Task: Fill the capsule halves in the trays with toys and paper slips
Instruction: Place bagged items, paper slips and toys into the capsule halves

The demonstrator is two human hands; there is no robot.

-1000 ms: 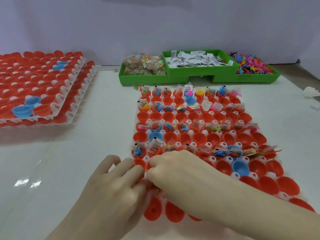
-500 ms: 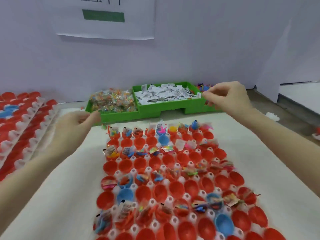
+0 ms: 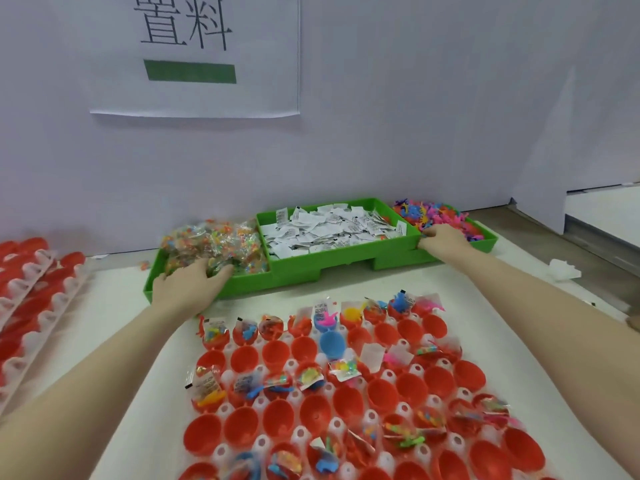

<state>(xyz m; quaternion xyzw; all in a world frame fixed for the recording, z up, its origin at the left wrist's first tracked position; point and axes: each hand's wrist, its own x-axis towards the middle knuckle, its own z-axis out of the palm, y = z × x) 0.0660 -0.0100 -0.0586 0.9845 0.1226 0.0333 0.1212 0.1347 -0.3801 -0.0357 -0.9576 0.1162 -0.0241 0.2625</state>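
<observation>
A person's left hand [image 3: 188, 284] reaches into the left compartment of a green bin [image 3: 298, 268] at mid-frame, fingers spread and pressing down on a heap of clear bagged toys [image 3: 214, 242]. The right hand [image 3: 441, 240] rests at the bin's right compartment, its fingertips curled in among loose coloured plastic figures [image 3: 433, 214]; whether they pinch one cannot be told. Between the two, the middle compartment holds a pile of white paper slips [image 3: 329, 228] with small black print, too fine to read.

The capsule tray [image 3: 346, 393] fills the lower centre of the frame, its long axis running from the bottom edge up toward the bin. The red capsule halves [image 3: 244, 358] sit open side up, a few blue halves [image 3: 331, 342] among them. Some rows hold bagged toys and slips, and other rows sit bare.

More trays of red halves [image 3: 31, 299] are stacked at the left edge.

On the wall at upper left a white paper sign [image 3: 207, 55] shows two large black characters, "置料", above a solid green bar. A crumpled white scrap [image 3: 564, 269] lies at the right.
</observation>
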